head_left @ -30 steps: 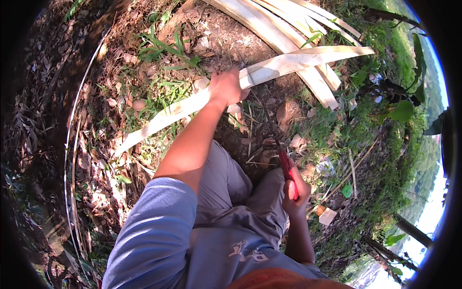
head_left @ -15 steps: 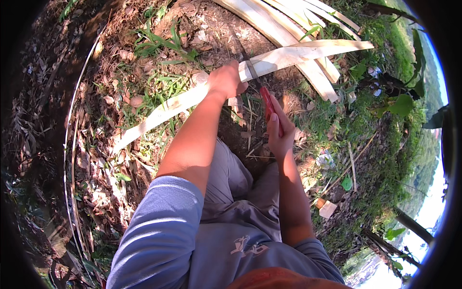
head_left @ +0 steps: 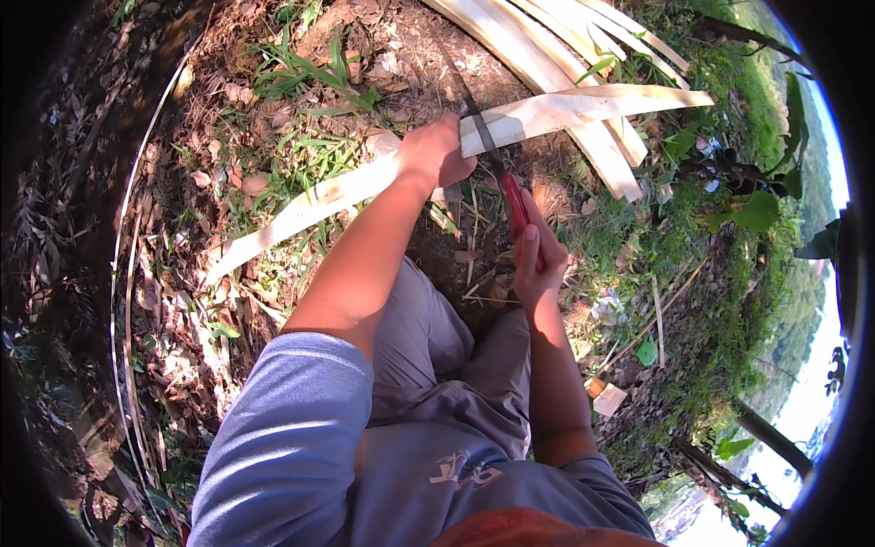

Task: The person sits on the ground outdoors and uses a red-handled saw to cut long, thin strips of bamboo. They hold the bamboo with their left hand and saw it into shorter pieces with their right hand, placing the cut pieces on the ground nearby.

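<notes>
My left hand (head_left: 436, 153) is closed around a long, pale, flat wooden strip (head_left: 565, 109). The strip runs from the lower left, passes under my fingers, and tapers toward the upper right. In my right hand (head_left: 540, 251) is the red handle of a long knife (head_left: 478, 123), thumb along the grip. Its dark, narrow blade lies across the strip just right of my left fingers and points up and away. Whether the edge has bitten into the wood cannot be seen.
Several more pale strips (head_left: 510, 46) lie piled beyond the held one. Leaf litter and grass tufts (head_left: 319, 82) cover the ground. A small cut wood block (head_left: 608, 399) rests right of my right forearm. Thin bent canes (head_left: 118, 273) curve along the left, and leafy plants (head_left: 756, 211) stand at right.
My right hand and the knife have shifted slightly right and toward me. Both grips stay as they were, and the blade still crosses the strip. The whole view has tilted a little.
</notes>
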`<state>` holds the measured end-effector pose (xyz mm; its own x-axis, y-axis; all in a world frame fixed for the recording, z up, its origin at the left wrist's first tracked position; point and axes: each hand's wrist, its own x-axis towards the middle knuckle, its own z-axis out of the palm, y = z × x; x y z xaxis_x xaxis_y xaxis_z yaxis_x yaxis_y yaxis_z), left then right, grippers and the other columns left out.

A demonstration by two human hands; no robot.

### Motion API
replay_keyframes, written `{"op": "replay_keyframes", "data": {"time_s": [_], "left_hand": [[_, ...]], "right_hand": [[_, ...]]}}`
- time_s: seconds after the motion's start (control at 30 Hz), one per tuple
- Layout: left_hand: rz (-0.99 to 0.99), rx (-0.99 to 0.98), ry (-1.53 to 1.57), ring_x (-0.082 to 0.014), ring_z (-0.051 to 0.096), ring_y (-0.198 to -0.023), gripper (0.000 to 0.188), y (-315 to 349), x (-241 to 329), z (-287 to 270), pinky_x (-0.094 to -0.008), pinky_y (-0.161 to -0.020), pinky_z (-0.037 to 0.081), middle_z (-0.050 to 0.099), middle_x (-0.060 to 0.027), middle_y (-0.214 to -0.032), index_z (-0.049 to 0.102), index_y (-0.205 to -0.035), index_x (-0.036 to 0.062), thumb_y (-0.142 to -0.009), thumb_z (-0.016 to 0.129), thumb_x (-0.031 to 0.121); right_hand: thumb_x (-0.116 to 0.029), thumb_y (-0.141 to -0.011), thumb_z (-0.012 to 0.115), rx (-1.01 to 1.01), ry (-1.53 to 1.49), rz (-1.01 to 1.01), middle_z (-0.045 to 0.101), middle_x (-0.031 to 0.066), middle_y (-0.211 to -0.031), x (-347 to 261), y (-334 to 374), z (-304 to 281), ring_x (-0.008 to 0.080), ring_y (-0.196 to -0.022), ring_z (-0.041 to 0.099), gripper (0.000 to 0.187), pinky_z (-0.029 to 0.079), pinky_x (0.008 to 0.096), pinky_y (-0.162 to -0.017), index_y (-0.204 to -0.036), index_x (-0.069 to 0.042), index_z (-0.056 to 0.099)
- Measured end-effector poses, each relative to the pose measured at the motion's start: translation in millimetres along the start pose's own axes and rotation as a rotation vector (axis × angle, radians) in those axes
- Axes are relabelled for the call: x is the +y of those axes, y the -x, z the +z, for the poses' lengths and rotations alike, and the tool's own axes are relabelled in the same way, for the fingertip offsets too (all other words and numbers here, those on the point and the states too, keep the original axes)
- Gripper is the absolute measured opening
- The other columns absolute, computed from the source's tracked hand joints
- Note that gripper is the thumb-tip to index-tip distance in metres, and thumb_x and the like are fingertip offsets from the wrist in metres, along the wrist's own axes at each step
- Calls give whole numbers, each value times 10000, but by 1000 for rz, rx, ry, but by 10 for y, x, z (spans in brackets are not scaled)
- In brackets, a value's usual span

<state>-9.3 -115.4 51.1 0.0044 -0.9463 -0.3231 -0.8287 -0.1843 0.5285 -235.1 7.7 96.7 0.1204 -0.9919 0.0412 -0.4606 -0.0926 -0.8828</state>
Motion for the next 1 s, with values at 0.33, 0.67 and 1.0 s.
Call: {"op": "replay_keyframes", "data": {"time_s": [0.33,0.67,1.0], "left_hand": [[-8,-10,-44,-384,732,-1178,582,-21,-25,-53,-475,-1024,568,766,-210,-1227,634,-1242,24,-861,855,403],[-9,23,-19,-405,739,-1114,593,-21,-1,41,-487,-993,575,774,-201,-1164,632,-1263,48,-850,818,430],[27,77,-140,-382,733,-1148,645,-5,36,37,-476,-1029,556,776,-214,-1175,636,-1252,5,-851,839,467]], "right_hand": [[-203,-1127,520,-18,-68,86,787,144,-1033,26,188,-23,85,-766,597,451,506,288,-710,-1532,-34,625],[-263,-1122,511,37,138,139,718,61,-856,-444,1096,-778,86,-648,542,490,450,266,-635,-1498,24,639],[-105,-1118,539,22,-11,-84,759,63,-920,-234,-192,176,50,-656,547,420,476,266,-617,-1519,-31,641]]}}
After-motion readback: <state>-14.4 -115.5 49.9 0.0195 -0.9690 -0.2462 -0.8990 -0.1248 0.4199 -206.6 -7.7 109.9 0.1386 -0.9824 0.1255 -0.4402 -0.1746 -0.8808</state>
